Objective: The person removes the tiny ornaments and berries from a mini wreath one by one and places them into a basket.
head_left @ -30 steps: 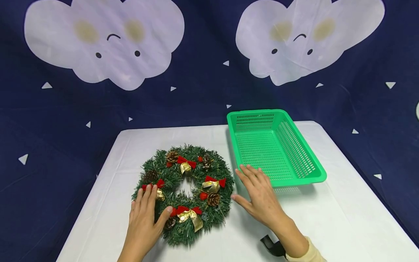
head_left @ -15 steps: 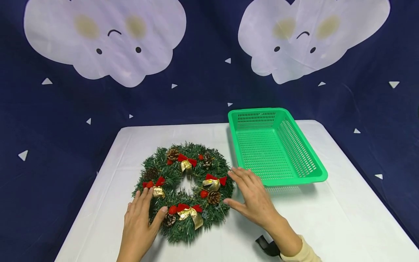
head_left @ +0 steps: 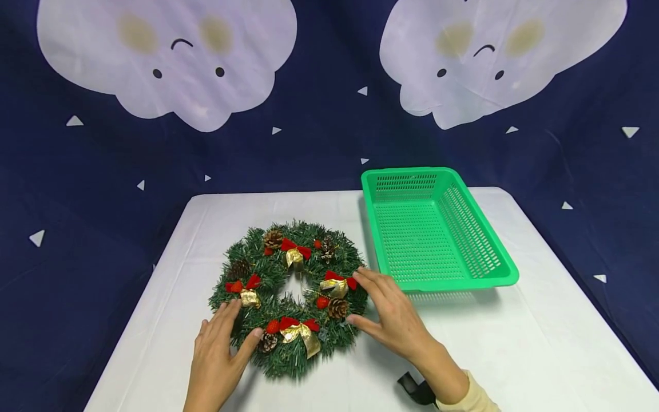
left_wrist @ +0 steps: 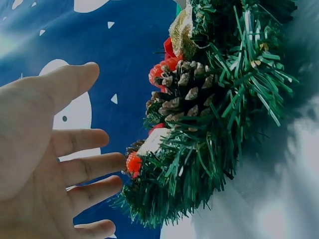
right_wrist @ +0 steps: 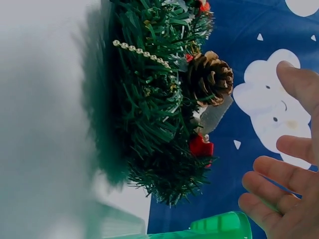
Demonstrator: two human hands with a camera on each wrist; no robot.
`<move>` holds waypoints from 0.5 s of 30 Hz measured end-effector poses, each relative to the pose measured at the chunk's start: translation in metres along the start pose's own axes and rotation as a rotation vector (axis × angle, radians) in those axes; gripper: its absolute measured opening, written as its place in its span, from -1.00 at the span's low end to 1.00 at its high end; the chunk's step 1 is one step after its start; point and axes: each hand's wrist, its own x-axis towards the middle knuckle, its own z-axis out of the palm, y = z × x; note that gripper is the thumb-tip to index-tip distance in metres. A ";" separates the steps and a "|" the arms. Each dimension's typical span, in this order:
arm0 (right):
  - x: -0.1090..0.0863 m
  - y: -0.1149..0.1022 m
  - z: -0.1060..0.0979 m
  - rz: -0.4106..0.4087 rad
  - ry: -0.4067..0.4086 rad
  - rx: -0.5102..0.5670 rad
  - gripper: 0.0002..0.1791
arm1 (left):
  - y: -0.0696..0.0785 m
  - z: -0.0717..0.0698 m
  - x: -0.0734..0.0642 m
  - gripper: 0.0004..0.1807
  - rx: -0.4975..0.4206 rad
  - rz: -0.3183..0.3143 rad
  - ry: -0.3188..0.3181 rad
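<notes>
Wreath [head_left: 293, 312] lying on the white table [head_left: 556, 337], between two hands.
At its left edge, the left hand [head_left: 216, 355] has straight fingers, thumb spread; at its right edge, the right hand [head_left: 393, 320] extends loose fingers, thumb apart, contact unclear for both; beyond stands a green basket [head_left: 460, 284].

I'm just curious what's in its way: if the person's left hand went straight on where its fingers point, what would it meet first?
Probably the wreath, at its left-side red-and-gold bow; the left hand might pass just above, as depth is unclear.
</notes>
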 end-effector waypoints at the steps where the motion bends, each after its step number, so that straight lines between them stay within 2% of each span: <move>1: 0.000 0.000 0.000 0.001 -0.002 0.000 -0.14 | -0.001 0.000 0.000 -0.28 -0.003 0.002 0.003; 8: -0.001 -0.001 0.004 0.003 -0.011 0.006 -0.13 | -0.006 0.003 -0.001 -0.31 -0.006 0.004 0.033; 15: -0.004 -0.002 0.012 0.005 -0.010 0.027 -0.16 | -0.009 0.005 0.001 -0.38 -0.016 -0.036 0.028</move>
